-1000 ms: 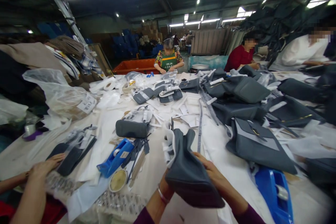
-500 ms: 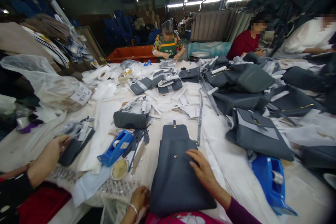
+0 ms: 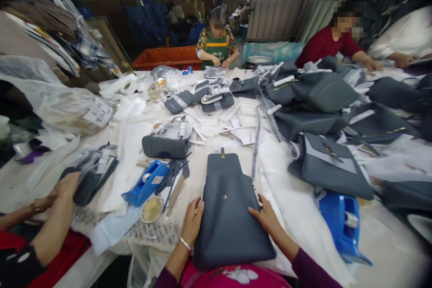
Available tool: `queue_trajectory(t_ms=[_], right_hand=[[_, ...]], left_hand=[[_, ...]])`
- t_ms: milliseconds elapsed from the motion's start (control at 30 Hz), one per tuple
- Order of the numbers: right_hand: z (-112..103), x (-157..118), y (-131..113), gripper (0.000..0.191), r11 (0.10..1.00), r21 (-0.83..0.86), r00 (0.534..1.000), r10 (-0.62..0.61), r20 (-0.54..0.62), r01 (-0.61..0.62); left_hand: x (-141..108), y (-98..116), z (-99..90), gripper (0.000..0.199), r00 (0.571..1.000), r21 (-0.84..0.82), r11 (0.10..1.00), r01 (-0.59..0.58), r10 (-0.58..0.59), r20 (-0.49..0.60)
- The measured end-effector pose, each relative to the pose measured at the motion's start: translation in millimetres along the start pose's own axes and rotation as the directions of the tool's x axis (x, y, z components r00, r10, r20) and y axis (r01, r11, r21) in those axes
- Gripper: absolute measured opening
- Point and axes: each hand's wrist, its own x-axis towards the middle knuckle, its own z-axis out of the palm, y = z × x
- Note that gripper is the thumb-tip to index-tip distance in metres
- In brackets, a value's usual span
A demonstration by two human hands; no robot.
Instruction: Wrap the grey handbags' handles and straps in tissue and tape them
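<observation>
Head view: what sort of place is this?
Likely a bag factory or packing workshop: many similar dark bags heaped on a shared worktable, blue tape dispensers near them, and a co-worker in a green apron at the far side.

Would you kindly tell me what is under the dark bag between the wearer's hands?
The pale table shows beside the bag, but the bag covers whatever lies directly beneath it.

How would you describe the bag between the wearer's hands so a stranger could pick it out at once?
On the cluttered table, look to the near edge, mid-picture. A dark grey bag lies between the left hand and right hand. Its flap, stretched away from the wearer, sets it apart from other bags.
</observation>
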Motion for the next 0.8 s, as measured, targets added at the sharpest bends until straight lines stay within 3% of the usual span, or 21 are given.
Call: queue_trajectory(t_ms=[100,200,267,367,500,567,700,800], right_hand=[[2,-1,-14,0.06,0.977,-0.172,0.989,-0.138,-0.056,0.126],[11,-4,-33,0.054,0.957,-0.265,0.984,-0.149,-0.097,0.118],[18,-4,-43,0.055,0.96,-0.27,0.987,-0.107,-0.122,0.071],[28,-3,-49,0.06,0.977,-0.21,0.984,-0.074,-0.161,0.039],[33,-1,-48,0.063,0.994,-0.105,0.977,-0.06,-0.206,0.039],[33,0,-48,0.06,0.997,-0.066,0.971,-0.052,-0.232,0.038],[30,6,-54,0.06,0.999,0.043,0.966,-0.014,-0.259,0.026],[27,13,-61,0.06,0.991,0.135,0.982,0.049,-0.184,-0.024]], left_hand=[[11,13,0.5,0.054,0.973,0.162,0.961,-0.223,0.231,-0.03],[30,45,9.6,0.057,0.871,0.399,0.794,-0.459,0.491,0.023],[45,71,22.7,0.056,0.798,0.498,0.649,-0.575,0.58,0.166],[69,103,52.2,0.055,0.727,0.502,0.528,-0.685,0.529,0.437],[99,122,92.2,0.04,0.726,0.444,0.624,-0.643,0.312,0.612],[111,125,103.9,0.029,0.711,0.412,0.658,-0.63,0.274,0.648],[127,131,108.8,0.021,0.632,0.298,0.704,-0.645,0.272,0.726],[131,133,108.1,0.022,0.56,0.103,0.841,-0.531,0.258,0.787]])
